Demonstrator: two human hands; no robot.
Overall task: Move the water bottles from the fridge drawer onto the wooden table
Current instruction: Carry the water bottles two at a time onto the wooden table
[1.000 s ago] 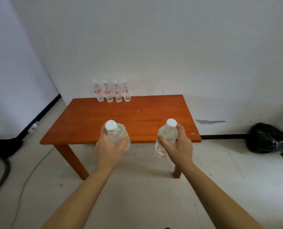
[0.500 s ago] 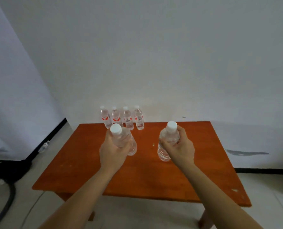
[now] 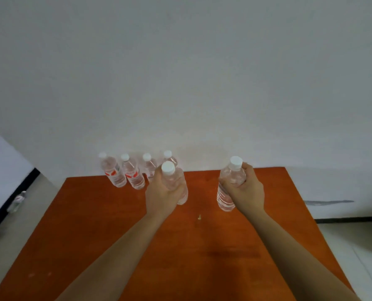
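Head view, only one available: four water bottles (image 3: 124, 171) already stand in a row at the far edge of the wooden tabletop (image 3: 93, 235), close to the wall, white caps up; the two on the left show red labels, the two on the right are partly hidden behind the left hand (image 3: 162, 195). So four are delivered, by my read. Two more are in transit above the tabletop, neither set down yet. Left hand's grip is clenched around the left bottle (image 3: 175, 181), fingers wrapped round the body, cap toward the camera, just in front of the row's right end. Right hand (image 3: 244, 192) has its grip closed on the right bottle (image 3: 229, 187) near the shoulder, lower body hanging free, well apart from the row and to its right. Both bottles tilted, bases look clear of the wood, though I can't confirm contact from this angle. Fridge drawer is out of frame, so can't tell how many remain there. One more bottle (image 3: 17, 200) lies on the floor (image 3: 28, 213) left of the tabletop; whether it counts is unclear. Step in hand, judging from this: place these two next to the row.
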